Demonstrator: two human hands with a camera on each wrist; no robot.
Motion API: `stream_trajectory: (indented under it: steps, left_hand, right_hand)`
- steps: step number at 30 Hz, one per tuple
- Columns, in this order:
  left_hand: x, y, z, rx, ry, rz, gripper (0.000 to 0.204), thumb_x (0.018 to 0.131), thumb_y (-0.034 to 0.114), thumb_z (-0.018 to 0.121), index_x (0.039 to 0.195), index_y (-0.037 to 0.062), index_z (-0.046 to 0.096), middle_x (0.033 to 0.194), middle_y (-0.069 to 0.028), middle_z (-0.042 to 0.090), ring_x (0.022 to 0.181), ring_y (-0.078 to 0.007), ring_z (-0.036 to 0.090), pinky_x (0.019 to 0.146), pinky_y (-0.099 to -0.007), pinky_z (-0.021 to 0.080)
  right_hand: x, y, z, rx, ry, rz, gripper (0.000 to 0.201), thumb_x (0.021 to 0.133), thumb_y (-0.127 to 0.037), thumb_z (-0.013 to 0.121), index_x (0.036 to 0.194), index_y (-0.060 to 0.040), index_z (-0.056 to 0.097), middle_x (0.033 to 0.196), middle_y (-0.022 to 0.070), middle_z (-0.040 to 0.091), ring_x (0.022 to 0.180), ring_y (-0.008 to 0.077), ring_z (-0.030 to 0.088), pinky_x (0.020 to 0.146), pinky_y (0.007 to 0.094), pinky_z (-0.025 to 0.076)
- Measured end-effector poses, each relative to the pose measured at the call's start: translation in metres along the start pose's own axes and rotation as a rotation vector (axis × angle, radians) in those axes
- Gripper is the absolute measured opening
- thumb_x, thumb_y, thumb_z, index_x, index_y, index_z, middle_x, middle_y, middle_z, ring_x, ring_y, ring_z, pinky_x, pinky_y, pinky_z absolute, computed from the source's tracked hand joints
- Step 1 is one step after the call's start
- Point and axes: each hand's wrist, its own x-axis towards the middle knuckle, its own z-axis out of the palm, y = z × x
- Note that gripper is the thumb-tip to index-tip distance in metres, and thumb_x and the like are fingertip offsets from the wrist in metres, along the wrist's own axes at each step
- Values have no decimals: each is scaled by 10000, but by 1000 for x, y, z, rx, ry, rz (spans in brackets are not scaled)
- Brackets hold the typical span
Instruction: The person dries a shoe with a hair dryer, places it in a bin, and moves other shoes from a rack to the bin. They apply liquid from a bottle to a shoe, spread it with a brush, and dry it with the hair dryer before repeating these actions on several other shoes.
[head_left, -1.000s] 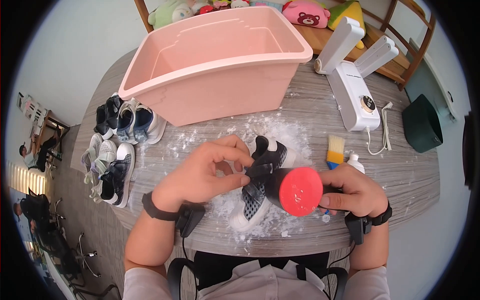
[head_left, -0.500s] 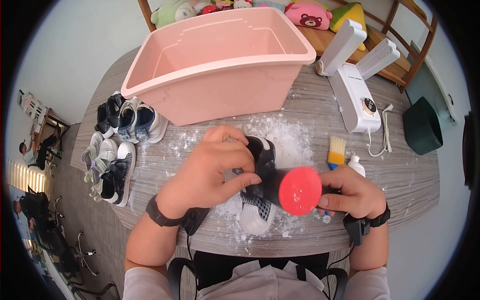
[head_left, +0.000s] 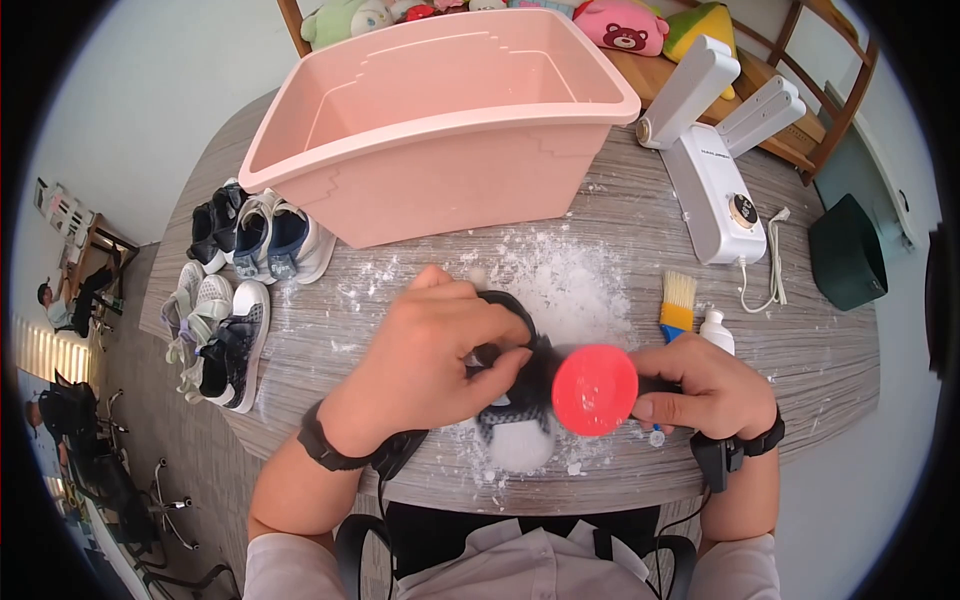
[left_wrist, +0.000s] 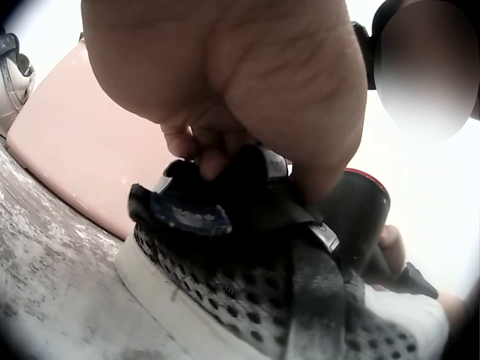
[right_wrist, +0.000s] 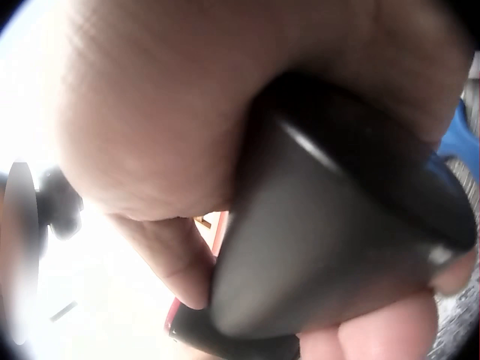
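Observation:
In front of the person is a black shoe (head_left: pixel 510 432) with a white toe and sole and a perforated mesh upper (left_wrist: pixel 225 292). The left hand (head_left: pixel 435 350) grips the shoe's upper near its opening, thumb and fingers curled over the black top part. In the right hand (head_left: pixel 705 385) is a black tool with a round red end (head_left: pixel 595 390) and a side handle (right_wrist: pixel 322 210), fingers wrapped round that handle. The tool's black body lies against or close over the shoe, overlapping it in the head view; its far end is hidden.
White powder (head_left: pixel 560 275) covers the table around the shoe. Several shoes (head_left: pixel 235 345) stand at left, behind them a pink tub (head_left: pixel 460 185). At right are a paintbrush (head_left: pixel 678 300), a white bottle (head_left: pixel 716 332), a white two-armed appliance (head_left: pixel 715 200) and a dark bin (head_left: pixel 848 255).
The shoe has turned so its toe points toward the person. The left hand has shifted right and closed more on the shoe's top. The red-ended tool has stayed nearly in place.

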Motion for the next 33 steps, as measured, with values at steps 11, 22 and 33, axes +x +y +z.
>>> stream_trajectory:
  steps: [11, 22, 33]
  left_hand:
    - [-1, -1, -16, -184, -307, -123, 429, 702, 66, 873, 1110, 83, 742, 939, -84, 756, 757, -265, 685, 709, -353, 511]
    - [1, -1, -7, -264, -127, -310, 244, 816, -14, 834, 1034, 20, 732, 930, -62, 765, 774, -95, 695, 654, -242, 538]
    - [0, -3, -4, -319, -104, -358, 193, 835, -32, 823, 995, -10, 718, 921, -53, 746, 811, -63, 662, 684, -219, 523]
  right_hand:
    - [4, 5, 3, 48, -151, -104, 364, 994, -248, 683, 1212, 44, 678, 788, 165, 692, 637, 256, 662, 617, 340, 500]
    - [4, 5, 6, 49, -69, -4, 329, 1008, -265, 672, 1154, 29, 688, 761, 126, 688, 611, 214, 653, 594, 324, 496]
    - [0, 12, -1, 136, -135, 28, 289, 1048, -245, 621, 1109, 32, 676, 722, 43, 664, 595, 113, 604, 576, 279, 480]
